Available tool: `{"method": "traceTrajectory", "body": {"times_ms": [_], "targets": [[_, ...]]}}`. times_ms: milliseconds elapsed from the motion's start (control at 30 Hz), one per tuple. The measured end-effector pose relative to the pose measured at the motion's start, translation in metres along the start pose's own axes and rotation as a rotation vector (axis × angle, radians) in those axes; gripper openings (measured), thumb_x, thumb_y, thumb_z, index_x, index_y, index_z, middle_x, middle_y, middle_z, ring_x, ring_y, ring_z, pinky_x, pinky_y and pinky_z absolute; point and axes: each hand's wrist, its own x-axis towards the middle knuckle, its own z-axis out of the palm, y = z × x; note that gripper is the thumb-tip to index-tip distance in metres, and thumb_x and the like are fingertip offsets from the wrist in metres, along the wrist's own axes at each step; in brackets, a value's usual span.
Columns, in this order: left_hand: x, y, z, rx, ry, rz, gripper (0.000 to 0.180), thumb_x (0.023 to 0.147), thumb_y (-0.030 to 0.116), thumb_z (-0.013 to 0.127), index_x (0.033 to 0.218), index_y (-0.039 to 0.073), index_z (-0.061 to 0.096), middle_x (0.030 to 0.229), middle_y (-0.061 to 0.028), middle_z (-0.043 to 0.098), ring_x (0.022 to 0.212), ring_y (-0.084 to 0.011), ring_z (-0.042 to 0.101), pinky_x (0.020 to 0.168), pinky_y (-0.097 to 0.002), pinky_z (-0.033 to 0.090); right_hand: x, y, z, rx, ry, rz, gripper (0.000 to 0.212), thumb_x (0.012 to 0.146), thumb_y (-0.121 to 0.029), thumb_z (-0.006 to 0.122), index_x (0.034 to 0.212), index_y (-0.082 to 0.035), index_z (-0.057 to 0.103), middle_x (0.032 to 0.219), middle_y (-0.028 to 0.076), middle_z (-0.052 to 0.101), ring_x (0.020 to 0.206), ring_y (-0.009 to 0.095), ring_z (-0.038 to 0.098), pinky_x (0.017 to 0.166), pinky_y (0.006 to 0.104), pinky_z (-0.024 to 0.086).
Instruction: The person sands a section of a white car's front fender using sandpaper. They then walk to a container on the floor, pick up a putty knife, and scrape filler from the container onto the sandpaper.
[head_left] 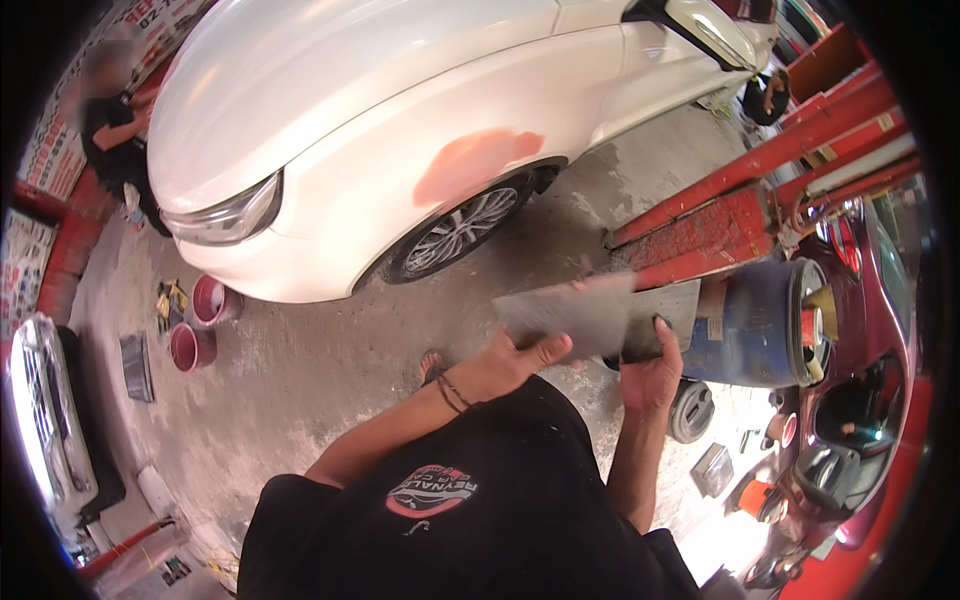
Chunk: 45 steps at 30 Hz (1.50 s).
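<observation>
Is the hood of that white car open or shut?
Shut: the white car's hood lies down, and its edge meets the fender along a thin line with no raised gap.

1 black shirt (540,525), chest: 1 printed badge (432,491) with pale capital letters in 2 lines, partly legible, red edging; 1 banner (58,160) on wall, upper left: large red letters and dark numerals on white, partly legible; 1 poster (25,265) below the banner: print too small to read; red beams (830,115), right: small pale labels (885,122), writing unreadable.
</observation>
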Motion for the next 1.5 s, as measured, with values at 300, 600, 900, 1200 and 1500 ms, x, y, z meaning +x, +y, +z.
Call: {"method": "traceTrajectory", "body": {"times_ms": [300,600,900,1200,1500], "targets": [[0.013,0.022,0.009,0.688,0.162,0.335,0.047,0.109,0.008,0.065,0.154,-0.002,0.055,0.144,-0.0170,0.069,0.120,-0.0187,0.070,0.101,-0.0331,0.055,-0.016,0.021,0.058,-0.135,0.054,-0.079,0.047,0.099,-0.017,0.082,0.140,-0.005,0.064,0.130,0.005,0.072,0.115,0.016,0.069,0.100,0.0359,0.056],[0.005,0.045,0.021,0.705,0.032,0.218,0.057,0.108,0.004,0.060,0.163,0.005,0.046,0.138,-0.0148,0.073,0.110,-0.0175,0.073,0.094,-0.0306,0.056,-0.030,-0.003,0.081,-0.587,-0.127,-0.349,0.014,0.097,-0.010,0.083,0.107,-0.002,0.075,0.103,0.001,0.078,0.092,0.008,0.070,0.082,0.0261,0.055],[0.001,0.044,-0.005,0.796,-0.054,0.137,0.057,0.108,0.011,0.064,0.162,0.003,0.046,0.140,-0.0205,0.069,0.108,-0.0278,0.074,0.093,-0.0367,0.057,-0.025,0.006,0.072,-0.702,-0.221,-0.262,0.018,0.097,-0.013,0.081,0.109,0.000,0.076,0.097,0.000,0.078,0.087,0.008,0.071,0.080,0.0279,0.057],[0.006,0.055,-0.008,0.673,-0.344,-0.164,0.053,0.108,0.016,0.067,0.157,0.001,0.051,0.150,-0.0190,0.064,0.136,-0.0325,0.064,0.112,-0.0413,0.051,-0.034,-0.007,0.087,-1.163,-0.617,-0.655,0.017,0.092,-0.010,0.088,0.101,-0.001,0.076,0.083,0.007,0.076,0.075,0.009,0.072,0.069,0.0271,0.055],[0.008,0.033,-0.009,0.911,-0.013,0.220,0.076,0.103,0.011,0.073,0.170,0.008,0.036,0.135,-0.0191,0.073,0.124,-0.0313,0.072,0.104,-0.0359,0.055,-0.032,0.025,0.068,-0.889,-0.134,-0.236,0.022,0.097,-0.018,0.083,0.105,0.000,0.076,0.095,0.004,0.079,0.088,0.010,0.072,0.078,0.0308,0.058]]}}
